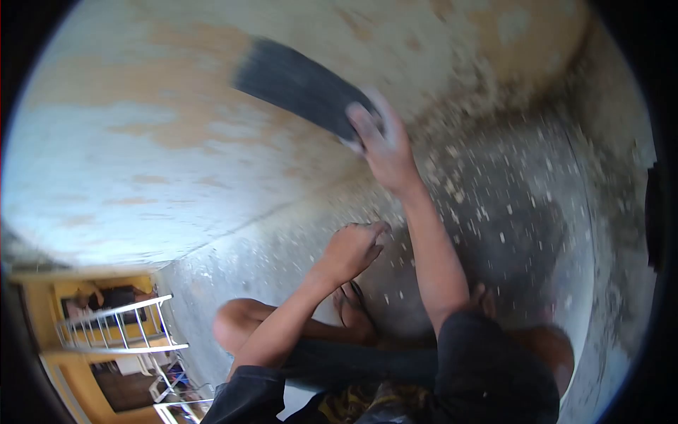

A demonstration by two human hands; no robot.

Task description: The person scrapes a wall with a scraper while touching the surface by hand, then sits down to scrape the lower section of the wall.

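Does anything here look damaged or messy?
Yes. The wall is patchy: its pale coat is missing in tan blotches. Pale flakes lie thick along its base and are scattered over the grey floor. The right hand grips a dark flat tool, blurred, against the wall.

Black tee (487,367) w/ short sleeves, arms bare below them. Dark shorts (353,364), a bit of yellow pattern at the lap, knees bare. Flip-flop (357,304) w/ dark strap on one foot. L hand (351,249) & R hand (385,145) bare.
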